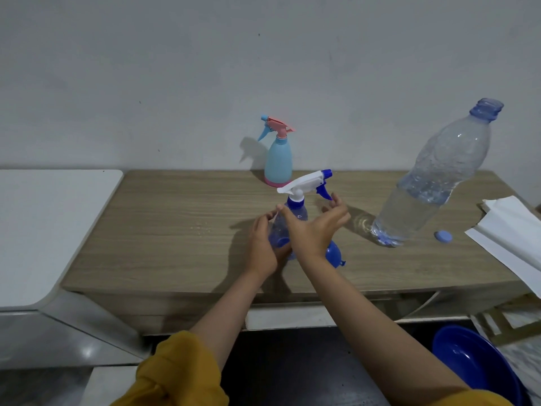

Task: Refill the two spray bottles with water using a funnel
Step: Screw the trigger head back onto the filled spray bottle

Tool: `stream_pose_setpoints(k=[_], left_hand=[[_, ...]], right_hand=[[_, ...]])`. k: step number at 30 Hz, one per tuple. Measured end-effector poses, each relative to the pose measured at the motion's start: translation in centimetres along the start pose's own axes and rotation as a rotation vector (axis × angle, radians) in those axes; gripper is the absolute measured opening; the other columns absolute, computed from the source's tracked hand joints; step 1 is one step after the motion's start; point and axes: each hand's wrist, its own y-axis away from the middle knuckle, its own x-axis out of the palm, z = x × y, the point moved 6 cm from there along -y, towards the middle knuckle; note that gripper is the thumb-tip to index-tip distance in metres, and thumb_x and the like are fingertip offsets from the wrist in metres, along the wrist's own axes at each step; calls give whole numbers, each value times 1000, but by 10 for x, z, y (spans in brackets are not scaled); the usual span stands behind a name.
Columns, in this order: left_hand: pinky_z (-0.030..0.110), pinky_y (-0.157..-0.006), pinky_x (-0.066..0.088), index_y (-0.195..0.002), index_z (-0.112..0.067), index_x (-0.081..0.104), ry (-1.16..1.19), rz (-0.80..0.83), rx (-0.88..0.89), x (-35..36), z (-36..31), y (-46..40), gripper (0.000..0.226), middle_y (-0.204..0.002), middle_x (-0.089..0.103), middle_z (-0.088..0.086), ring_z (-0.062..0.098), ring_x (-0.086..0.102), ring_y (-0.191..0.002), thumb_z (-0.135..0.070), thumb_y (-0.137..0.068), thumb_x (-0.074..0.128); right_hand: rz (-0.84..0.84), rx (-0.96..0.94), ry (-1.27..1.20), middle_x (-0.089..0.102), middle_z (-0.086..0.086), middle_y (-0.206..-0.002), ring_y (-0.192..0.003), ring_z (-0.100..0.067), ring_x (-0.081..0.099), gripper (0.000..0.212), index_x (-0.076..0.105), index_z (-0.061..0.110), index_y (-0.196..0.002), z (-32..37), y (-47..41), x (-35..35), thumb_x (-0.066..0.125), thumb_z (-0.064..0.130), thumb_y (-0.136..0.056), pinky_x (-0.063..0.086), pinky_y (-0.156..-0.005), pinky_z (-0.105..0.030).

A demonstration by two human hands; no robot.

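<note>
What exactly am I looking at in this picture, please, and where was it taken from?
There is no machine here. A person wears one wide-angle camera on the head, looking forward and down at their own bare hands, so the edges look bent.

The left hand wraps the body of a clear blue spray bottle standing on a wooden table. The right hand crosses in front of it, fingers open near the trigger; whether it grips anything cannot be told.

A blue funnel lies just behind the right wrist. At the wall stands a light blue spray bottle. To the right are a big water bottle, uncapped and partly full, its cap, and white paper.
</note>
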Motion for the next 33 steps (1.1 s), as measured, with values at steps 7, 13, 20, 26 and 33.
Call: stream_pose_setpoints(k=[7, 13, 20, 26, 33], left_hand=[[7, -81, 41, -115, -21, 52, -107, 8, 18, 2, 22, 8, 63, -115, 59, -5, 2, 55, -104, -30, -62, 84], [7, -78, 37, -122, -26, 44, -125, 21, -33, -10, 22, 23, 69, -119, 48, -14, -12, 46, -102, -39, -65, 82], [-8, -78, 27, -131, -22, 42, -335, -118, 49, -76, 24, 51, 71, -126, 40, -11, -4, 37, -112, -47, -73, 73], [40, -102, 36, -128, -9, 48, -776, -353, 6, -149, 51, 63, 81, -129, 50, 12, 30, 47, -120, -70, -73, 49], [57, -109, 21, -139, -10, 35, -960, -313, -217, -187, 77, 63, 98, -145, 36, 16, 33, 31, -135, -79, -69, 32]], right_hand=[[84, -92, 98, 36, -6, -137, -106, -11, 48, 84, 30, 9, -137, 8, -11, 19, 80, 20, -70, 45, -76, -16], [274, -130, 20, 55, -4, -104, -84, -7, 54, 47, 45, 10, -121, 13, -21, 35, 63, 5, -77, 41, -65, -13], [812, 105, 35, 64, -7, -93, -81, -34, 66, 28, 56, 22, -90, 37, -25, 64, 66, 1, -77, 55, -72, -45], [1150, 190, 249, 72, -11, -84, -58, -25, 58, 37, 64, 12, -90, 25, 16, 75, 62, 48, -87, 50, -60, -39], [1311, 131, 515, 69, -5, -69, -64, -19, 64, 43, 66, 7, -98, -3, 58, 90, 65, 48, -84, 53, -69, -33]])
